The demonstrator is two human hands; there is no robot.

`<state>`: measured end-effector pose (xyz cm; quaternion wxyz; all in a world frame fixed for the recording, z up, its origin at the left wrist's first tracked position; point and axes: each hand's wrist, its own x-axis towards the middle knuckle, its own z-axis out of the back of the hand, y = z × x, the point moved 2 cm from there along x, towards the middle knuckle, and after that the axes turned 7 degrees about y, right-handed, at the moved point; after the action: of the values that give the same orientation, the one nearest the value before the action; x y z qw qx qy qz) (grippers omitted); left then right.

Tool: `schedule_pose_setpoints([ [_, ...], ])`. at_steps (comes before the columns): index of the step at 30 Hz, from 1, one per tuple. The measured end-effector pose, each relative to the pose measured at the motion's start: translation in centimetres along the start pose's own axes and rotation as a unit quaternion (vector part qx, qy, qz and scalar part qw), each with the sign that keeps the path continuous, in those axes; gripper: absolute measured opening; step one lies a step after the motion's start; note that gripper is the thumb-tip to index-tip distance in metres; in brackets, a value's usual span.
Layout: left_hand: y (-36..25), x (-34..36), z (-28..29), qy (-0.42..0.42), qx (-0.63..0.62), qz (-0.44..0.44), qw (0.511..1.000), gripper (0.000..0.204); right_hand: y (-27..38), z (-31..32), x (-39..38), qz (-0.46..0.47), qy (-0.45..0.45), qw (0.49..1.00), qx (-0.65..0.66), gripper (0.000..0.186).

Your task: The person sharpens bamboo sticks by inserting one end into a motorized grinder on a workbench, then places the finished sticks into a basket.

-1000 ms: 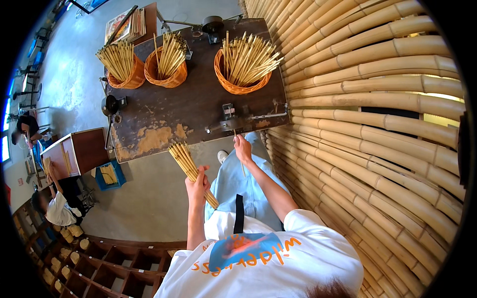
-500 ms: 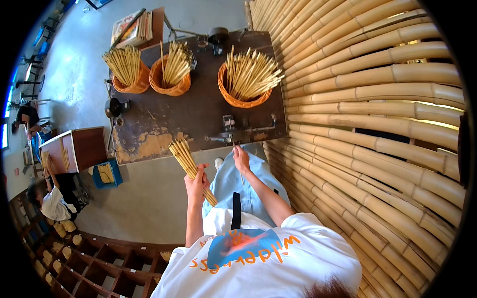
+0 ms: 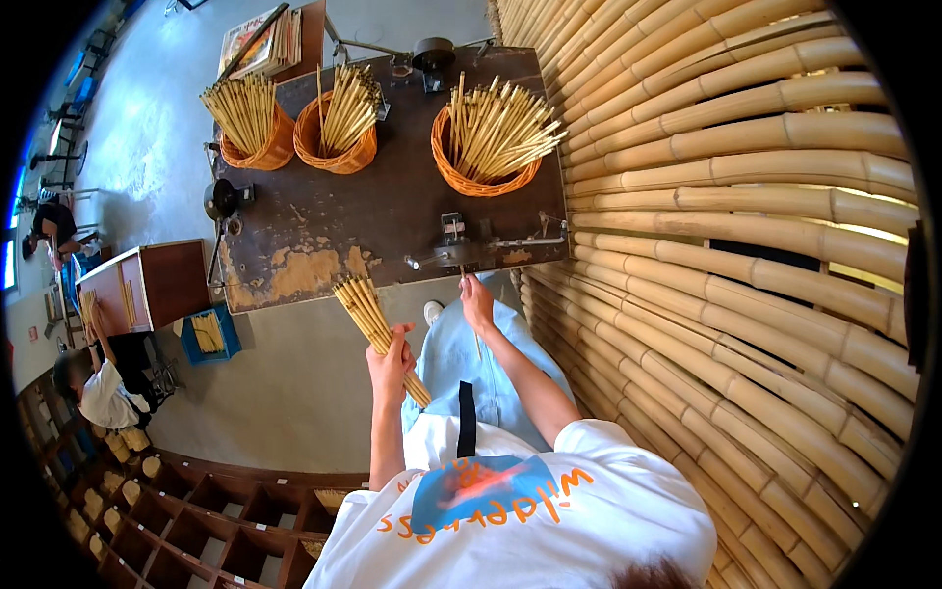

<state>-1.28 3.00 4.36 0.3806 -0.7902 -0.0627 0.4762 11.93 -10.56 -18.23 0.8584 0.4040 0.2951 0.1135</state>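
Bundle of sticks point(image 3: 355, 309): was clamped in left hand point(image 3: 391, 361), jutted out both ends of the grip. Thin stick point(image 3: 464, 271): was pinched in right hand point(image 3: 478, 302), near metal fixture point(image 3: 453, 254) beyond fingertips.

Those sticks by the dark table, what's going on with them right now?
A person grips a bundle of sticks in the left hand, off the table's near edge. Their right hand holds a single thin stick, its tip close to a metal device at that edge; whether they touch is too small to tell. Three wicker baskets filled with more sticks stand farther back on the dark table.
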Motion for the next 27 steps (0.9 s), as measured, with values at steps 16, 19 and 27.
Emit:
schedule_pose_setpoints([
  [16, -1.8, 0.2, -1.3, -0.004, 0.007, -0.022, 1.000, 0.029, 0.1, 0.8, 0.0, 0.000, 0.033, 0.999, 0.011, 0.025],
  [19, -1.7, -0.7, -1.3, 0.010, 0.021, -0.014, 1.000, 0.029, -0.1, 1.3, 0.0, -0.031, 0.097, 0.992, 0.070, 0.026],
  [27, -0.7, -1.1, -2.1, 0.046, 0.045, -0.007, 0.998, 0.029, -3.2, 0.2, -1.7, -0.229, 0.202, 0.941, 0.144, 0.025],
])
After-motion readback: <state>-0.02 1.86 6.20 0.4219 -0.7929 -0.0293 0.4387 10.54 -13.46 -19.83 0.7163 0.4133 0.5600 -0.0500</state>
